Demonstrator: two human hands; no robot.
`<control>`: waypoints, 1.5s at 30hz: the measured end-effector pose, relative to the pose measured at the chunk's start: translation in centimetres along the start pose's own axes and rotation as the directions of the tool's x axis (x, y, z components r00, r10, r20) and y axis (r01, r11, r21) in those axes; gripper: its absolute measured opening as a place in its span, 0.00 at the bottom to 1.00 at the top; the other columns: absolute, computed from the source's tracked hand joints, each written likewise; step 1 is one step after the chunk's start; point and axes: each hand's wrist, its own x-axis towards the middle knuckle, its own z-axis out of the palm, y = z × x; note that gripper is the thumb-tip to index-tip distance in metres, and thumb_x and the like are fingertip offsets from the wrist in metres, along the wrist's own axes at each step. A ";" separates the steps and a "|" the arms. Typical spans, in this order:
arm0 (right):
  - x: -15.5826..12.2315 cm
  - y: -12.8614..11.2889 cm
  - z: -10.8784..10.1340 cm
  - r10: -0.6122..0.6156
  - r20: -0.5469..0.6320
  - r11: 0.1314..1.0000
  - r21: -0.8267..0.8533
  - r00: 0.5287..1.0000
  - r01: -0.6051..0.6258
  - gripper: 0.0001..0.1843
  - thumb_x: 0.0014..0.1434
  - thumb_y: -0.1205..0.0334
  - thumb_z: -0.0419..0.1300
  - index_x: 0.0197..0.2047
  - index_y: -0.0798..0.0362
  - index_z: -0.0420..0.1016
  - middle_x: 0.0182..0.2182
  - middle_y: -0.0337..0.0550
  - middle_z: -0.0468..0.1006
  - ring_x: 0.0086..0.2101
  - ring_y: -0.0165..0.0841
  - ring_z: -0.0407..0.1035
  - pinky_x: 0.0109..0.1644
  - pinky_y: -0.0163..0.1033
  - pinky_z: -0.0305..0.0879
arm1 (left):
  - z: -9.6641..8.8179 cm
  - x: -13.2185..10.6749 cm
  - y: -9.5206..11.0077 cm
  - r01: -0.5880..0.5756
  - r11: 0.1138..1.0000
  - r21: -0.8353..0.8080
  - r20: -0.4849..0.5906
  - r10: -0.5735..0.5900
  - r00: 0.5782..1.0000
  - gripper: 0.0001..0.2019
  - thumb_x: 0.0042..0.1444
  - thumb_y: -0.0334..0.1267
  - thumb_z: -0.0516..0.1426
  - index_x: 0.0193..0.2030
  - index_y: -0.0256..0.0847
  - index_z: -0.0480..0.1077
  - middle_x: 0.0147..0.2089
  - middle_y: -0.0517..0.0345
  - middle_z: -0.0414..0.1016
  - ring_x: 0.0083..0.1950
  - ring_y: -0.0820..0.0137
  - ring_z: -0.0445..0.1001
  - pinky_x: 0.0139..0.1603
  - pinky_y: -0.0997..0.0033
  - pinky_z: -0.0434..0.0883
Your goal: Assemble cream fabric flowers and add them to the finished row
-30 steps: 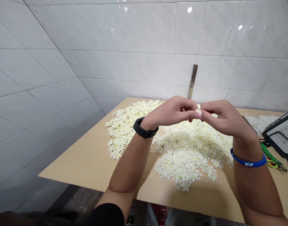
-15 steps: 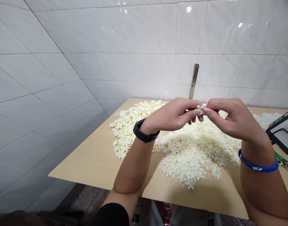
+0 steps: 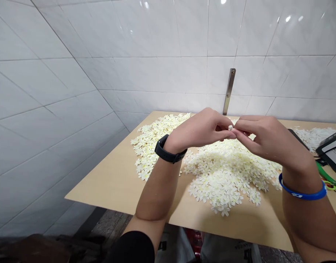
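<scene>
Above the table, my left hand (image 3: 208, 128) and my right hand (image 3: 262, 135) meet at the fingertips. Between them is a small cream-white flower (image 3: 230, 128), pinched by both hands and mostly covered by the fingers. Only a little of its folded petals shows. Below the hands lies a heap of loose white-yellow flowers (image 3: 225, 179), spread over the tan table. A second heap of the same flowers (image 3: 154, 138) lies to the left, partly behind my left forearm.
The tan tabletop (image 3: 107, 179) stands against a tiled wall (image 3: 157, 76) with a metal strip (image 3: 229, 91) fixed to it. At the right are whiter petals (image 3: 316, 137), a dark boxy device (image 3: 332, 149) and green-handled pliers (image 3: 329, 177). Bags (image 3: 228, 250) sit beneath the front edge.
The flower's open petals faced me before; now it is turned and folded small between the fingertips. Both hands have drawn closer together, and the view has shifted slightly.
</scene>
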 end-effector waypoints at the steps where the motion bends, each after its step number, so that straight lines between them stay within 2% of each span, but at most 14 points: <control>1: 0.0 0.1 0.1 0.006 -0.004 1.000 0.001 1.000 -0.006 0.16 0.67 0.62 0.55 0.26 0.50 0.67 0.23 0.38 0.69 0.24 0.30 0.60 0.30 0.39 0.51 | 0.1 0.0 0.0 -0.017 0.999 0.032 -0.006 0.017 1.000 0.13 0.65 0.37 0.58 0.30 0.37 0.77 0.27 0.58 0.79 0.26 0.75 0.75 0.29 0.75 0.66; 5: -0.1 0.4 0.3 0.013 -0.010 0.999 0.034 1.000 -0.012 0.14 0.68 0.63 0.54 0.29 0.49 0.68 0.24 0.39 0.72 0.25 0.32 0.63 0.31 0.39 0.54 | 0.3 0.0 0.1 -0.042 0.990 0.132 -0.006 0.043 0.999 0.12 0.64 0.27 0.53 0.34 0.37 0.76 0.30 0.56 0.81 0.30 0.72 0.79 0.29 0.75 0.67; 8: -0.1 0.4 0.2 0.018 -0.046 0.999 0.032 0.999 -0.017 0.12 0.68 0.62 0.55 0.31 0.48 0.70 0.26 0.39 0.74 0.26 0.33 0.65 0.31 0.40 0.56 | 0.4 -0.1 0.2 -0.040 0.990 0.136 -0.022 0.044 0.999 0.14 0.60 0.22 0.51 0.38 0.38 0.77 0.31 0.57 0.82 0.34 0.71 0.82 0.32 0.75 0.70; 11: -0.1 0.3 0.1 0.055 -0.136 0.998 0.021 0.989 -0.052 0.08 0.67 0.59 0.58 0.34 0.48 0.72 0.27 0.39 0.76 0.27 0.34 0.68 0.32 0.40 0.59 | 0.5 -0.1 0.4 -0.051 0.994 0.097 -0.121 0.063 0.991 0.15 0.62 0.23 0.51 0.43 0.40 0.77 0.34 0.58 0.82 0.36 0.72 0.83 0.35 0.76 0.73; 14: 0.0 0.2 0.1 0.083 -0.240 0.996 0.007 0.967 -0.083 0.06 0.65 0.57 0.60 0.36 0.47 0.73 0.27 0.39 0.76 0.27 0.34 0.68 0.31 0.40 0.61 | 0.8 -0.1 0.7 -0.069 0.996 0.062 -0.271 0.083 0.959 0.14 0.66 0.27 0.51 0.48 0.42 0.77 0.38 0.58 0.83 0.39 0.72 0.83 0.39 0.75 0.77; 17: 0.0 0.0 0.4 0.109 -0.406 0.994 0.052 0.907 -0.096 0.06 0.67 0.60 0.59 0.38 0.46 0.75 0.29 0.41 0.78 0.29 0.35 0.71 0.34 0.42 0.66 | 1.2 0.2 0.9 -0.106 0.992 -0.068 -0.378 0.073 0.923 0.12 0.69 0.34 0.53 0.51 0.44 0.78 0.46 0.57 0.84 0.43 0.71 0.83 0.45 0.73 0.80; 20: 0.2 -0.2 0.9 0.173 -0.553 0.984 0.138 0.815 -0.115 0.04 0.67 0.62 0.60 0.40 0.45 0.76 0.32 0.41 0.80 0.31 0.36 0.74 0.38 0.44 0.71 | 1.5 0.5 1.0 -0.140 0.967 -0.215 -0.390 0.046 0.920 0.12 0.70 0.39 0.55 0.53 0.45 0.79 0.53 0.56 0.83 0.47 0.70 0.83 0.47 0.71 0.81; 24: 0.3 -0.4 1.8 0.222 -0.641 0.972 0.205 0.735 -0.116 0.02 0.65 0.63 0.63 0.41 0.45 0.77 0.34 0.41 0.81 0.32 0.37 0.75 0.39 0.46 0.74 | 1.9 1.0 0.8 -0.130 0.945 -0.299 -0.418 -0.007 0.908 0.13 0.69 0.41 0.56 0.53 0.44 0.80 0.54 0.53 0.83 0.48 0.68 0.83 0.47 0.68 0.83; 27: 0.4 -0.4 2.3 0.214 -0.634 0.974 0.197 0.743 -0.113 0.02 0.66 0.62 0.62 0.40 0.45 0.77 0.34 0.42 0.81 0.33 0.37 0.76 0.39 0.46 0.75 | 1.9 1.1 0.4 -0.095 0.945 -0.312 -0.451 -0.059 0.891 0.11 0.65 0.42 0.61 0.48 0.42 0.82 0.49 0.52 0.85 0.48 0.66 0.84 0.49 0.65 0.83; 32: 0.4 -0.6 2.4 0.140 -0.598 0.990 0.095 0.789 -0.104 0.06 0.66 0.63 0.62 0.34 0.47 0.74 0.29 0.42 0.79 0.28 0.35 0.73 0.31 0.43 0.70 | 1.7 0.8 0.2 -0.084 0.949 -0.305 -0.422 -0.055 0.905 0.10 0.61 0.43 0.65 0.42 0.39 0.82 0.41 0.51 0.85 0.44 0.66 0.84 0.48 0.66 0.83; 36: 0.5 -0.6 2.7 0.201 -0.597 0.973 0.213 0.776 -0.089 0.05 0.66 0.62 0.62 0.36 0.47 0.73 0.30 0.41 0.79 0.30 0.35 0.74 0.35 0.43 0.72 | 2.0 0.8 0.2 -0.134 0.961 -0.242 -0.469 0.005 0.883 0.08 0.65 0.38 0.60 0.43 0.40 0.82 0.41 0.53 0.85 0.42 0.68 0.84 0.47 0.67 0.82; 40: 0.7 -0.4 3.1 0.284 -0.617 0.944 0.313 0.734 -0.101 0.02 0.67 0.60 0.61 0.40 0.46 0.75 0.35 0.43 0.78 0.36 0.38 0.75 0.40 0.46 0.75 | 2.2 1.0 0.2 -0.135 0.940 -0.313 -0.454 -0.023 0.891 0.11 0.67 0.36 0.57 0.47 0.42 0.81 0.45 0.55 0.84 0.46 0.69 0.83 0.49 0.67 0.83; 42: 0.7 -0.2 3.0 0.247 -0.649 0.963 0.249 0.719 -0.106 0.03 0.68 0.60 0.60 0.41 0.45 0.75 0.37 0.45 0.77 0.39 0.40 0.74 0.42 0.47 0.74 | 2.0 0.9 0.3 -0.111 0.926 -0.362 -0.413 -0.053 0.909 0.11 0.68 0.38 0.56 0.47 0.42 0.81 0.46 0.54 0.84 0.47 0.69 0.83 0.48 0.68 0.82; 45: 0.6 0.1 2.5 0.096 -0.649 0.995 0.066 0.754 -0.069 0.06 0.68 0.64 0.59 0.40 0.45 0.76 0.39 0.47 0.77 0.42 0.43 0.74 0.45 0.50 0.72 | 1.5 0.7 0.3 -0.070 0.927 -0.369 -0.377 -0.080 0.923 0.11 0.66 0.42 0.60 0.44 0.41 0.82 0.42 0.54 0.85 0.44 0.70 0.82 0.45 0.70 0.81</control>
